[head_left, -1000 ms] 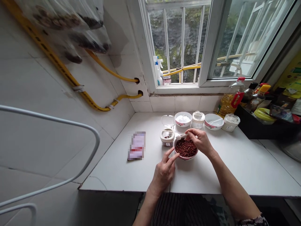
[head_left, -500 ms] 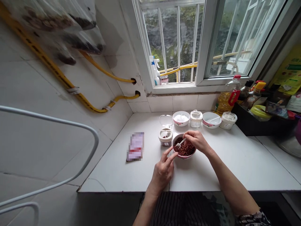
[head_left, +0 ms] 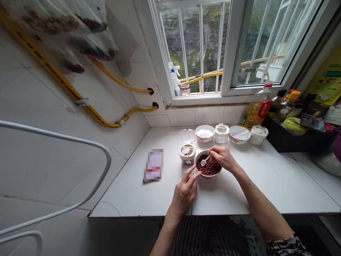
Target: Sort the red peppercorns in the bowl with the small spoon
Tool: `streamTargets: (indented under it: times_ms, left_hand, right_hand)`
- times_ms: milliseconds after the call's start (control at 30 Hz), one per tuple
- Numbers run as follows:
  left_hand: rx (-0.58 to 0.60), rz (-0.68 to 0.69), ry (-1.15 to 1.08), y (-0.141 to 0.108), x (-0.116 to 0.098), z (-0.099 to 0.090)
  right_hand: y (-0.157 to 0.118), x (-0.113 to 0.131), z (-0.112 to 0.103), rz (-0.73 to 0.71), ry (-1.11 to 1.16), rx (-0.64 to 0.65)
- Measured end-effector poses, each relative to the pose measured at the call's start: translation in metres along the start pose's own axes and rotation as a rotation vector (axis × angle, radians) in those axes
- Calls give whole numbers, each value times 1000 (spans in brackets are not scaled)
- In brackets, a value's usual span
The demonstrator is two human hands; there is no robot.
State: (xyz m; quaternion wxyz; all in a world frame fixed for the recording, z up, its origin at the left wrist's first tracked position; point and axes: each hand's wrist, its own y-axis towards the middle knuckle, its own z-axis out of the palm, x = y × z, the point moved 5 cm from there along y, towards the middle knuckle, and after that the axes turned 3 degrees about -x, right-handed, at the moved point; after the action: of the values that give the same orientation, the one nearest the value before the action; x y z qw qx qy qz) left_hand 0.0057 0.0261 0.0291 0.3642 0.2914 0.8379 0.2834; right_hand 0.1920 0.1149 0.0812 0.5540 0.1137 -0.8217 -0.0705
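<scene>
A small white spoon (head_left: 203, 162) is pinched in my right hand (head_left: 223, 158), its scoop over the dark red-brown peppercorns (head_left: 209, 170) that fill a bowl (head_left: 210, 176). My left hand (head_left: 184, 197) steadies this bowl, two outstretched fingertips pressing on the left and near parts of its rim. Just left of the bowl stands a seasoning jar (head_left: 187, 156) with its clear lid raised and a few dark bits inside. A pale purple packet (head_left: 153, 166), blurred out, lies flat farther left.
Along the back stand a bowl of white powder (head_left: 205, 134), a lidded jar (head_left: 221, 134), a bowl with a white spoon (head_left: 239, 136) and another jar (head_left: 258, 136). An oil bottle (head_left: 255, 112) and a black box of bottles (head_left: 295, 140) are at right. A bent white rail (head_left: 108, 160) juts from the left.
The spoon has turned and shifted slightly within the bowl, so its scoop shows more plainly. My left hand stays at the rim.
</scene>
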Motion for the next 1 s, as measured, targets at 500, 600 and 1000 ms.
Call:
streamTargets:
  times_ms: [500,600,1000]
  left_hand:
    - [3,1,-21,0,1,0]
    - [6,-4,-24,0,1,0]
    - [2,-4,-31,-2,3,2]
  right_hand:
    - [1,-8,7,152,211,39]
    - [1,-10,6,183,245,7]
    - [4,-15,2,200,252,-38]
